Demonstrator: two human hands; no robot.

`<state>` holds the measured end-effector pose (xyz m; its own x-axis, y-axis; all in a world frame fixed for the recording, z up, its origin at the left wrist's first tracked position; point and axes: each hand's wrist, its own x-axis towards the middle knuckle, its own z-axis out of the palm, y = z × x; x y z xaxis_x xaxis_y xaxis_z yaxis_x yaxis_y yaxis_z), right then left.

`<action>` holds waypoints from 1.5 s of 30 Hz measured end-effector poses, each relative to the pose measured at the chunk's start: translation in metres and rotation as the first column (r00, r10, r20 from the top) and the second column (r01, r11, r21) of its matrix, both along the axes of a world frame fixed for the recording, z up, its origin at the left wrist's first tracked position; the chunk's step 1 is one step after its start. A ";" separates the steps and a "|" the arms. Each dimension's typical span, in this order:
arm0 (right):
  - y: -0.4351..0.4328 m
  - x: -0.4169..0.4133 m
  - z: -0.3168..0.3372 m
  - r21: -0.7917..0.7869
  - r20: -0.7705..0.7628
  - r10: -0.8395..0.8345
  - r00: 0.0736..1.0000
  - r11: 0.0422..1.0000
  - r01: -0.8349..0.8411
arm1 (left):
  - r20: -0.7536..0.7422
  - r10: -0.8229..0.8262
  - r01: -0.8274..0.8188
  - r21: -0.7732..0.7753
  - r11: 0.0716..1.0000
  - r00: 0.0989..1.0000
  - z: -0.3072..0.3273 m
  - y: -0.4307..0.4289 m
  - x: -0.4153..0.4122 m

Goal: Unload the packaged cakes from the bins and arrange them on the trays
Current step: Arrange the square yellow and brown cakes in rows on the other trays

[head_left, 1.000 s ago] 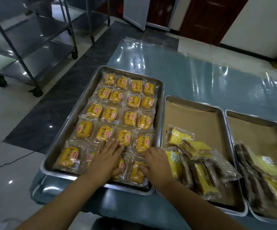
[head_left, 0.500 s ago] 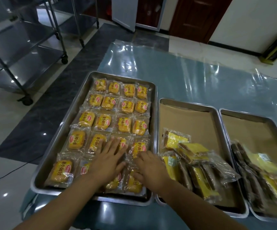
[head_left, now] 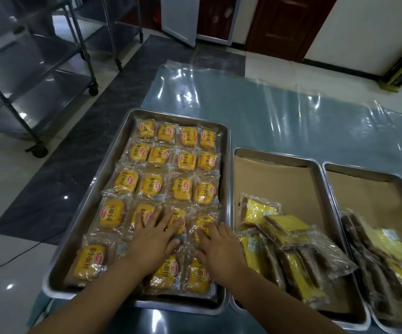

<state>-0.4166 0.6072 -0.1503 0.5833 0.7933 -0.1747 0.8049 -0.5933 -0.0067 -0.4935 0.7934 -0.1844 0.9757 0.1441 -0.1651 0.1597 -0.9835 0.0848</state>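
Observation:
A steel tray (head_left: 113, 165) on the left holds several rows of small yellow packaged cakes (head_left: 185, 160) in clear wrappers. My left hand (head_left: 154, 237) lies flat with spread fingers on the packets in the tray's near rows. My right hand (head_left: 219, 251) rests beside it, fingers straight, on the packets at the tray's near right. The middle tray (head_left: 279, 162), lined with brown paper, holds a loose pile of yellow-and-brown sliced cake packets (head_left: 286, 242). A third lined tray (head_left: 364, 174) on the right holds another such pile (head_left: 388, 256).
The trays sit on a table covered with a shiny plastic sheet (head_left: 267, 104). Wheeled steel shelving racks (head_left: 33, 75) stand on the tiled floor to the left. A dark wooden door (head_left: 289, 22) is at the back.
Both hands have slid a little farther up the left tray over the packets. The camera view has shifted slightly closer.

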 end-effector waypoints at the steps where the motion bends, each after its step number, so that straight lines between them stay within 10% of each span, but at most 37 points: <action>1: 0.000 0.001 0.001 -0.002 -0.008 0.003 1.000 1.000 -0.003 | -0.002 0.002 -0.002 0.004 1.000 1.000 0.001 -0.001 0.000; 13: -0.051 0.051 0.043 0.312 0.015 -0.250 0.968 0.921 0.233 | 0.180 -0.043 0.068 -0.136 0.988 0.983 0.039 -0.070 0.066; 22: -0.146 0.104 0.033 0.118 -0.067 -0.411 0.909 0.901 0.417 | 0.124 -0.140 0.156 -0.130 0.979 0.982 0.038 -0.137 0.145; 34: -0.194 0.160 0.021 0.270 -0.092 -0.139 0.986 0.950 0.159 | -0.123 -0.122 0.126 0.020 0.992 0.985 0.033 -0.163 0.214; 45: -0.209 0.216 0.032 0.625 -0.173 -0.297 0.939 0.704 0.337 | -0.048 0.049 -0.055 -0.140 0.989 0.998 0.059 -0.165 0.229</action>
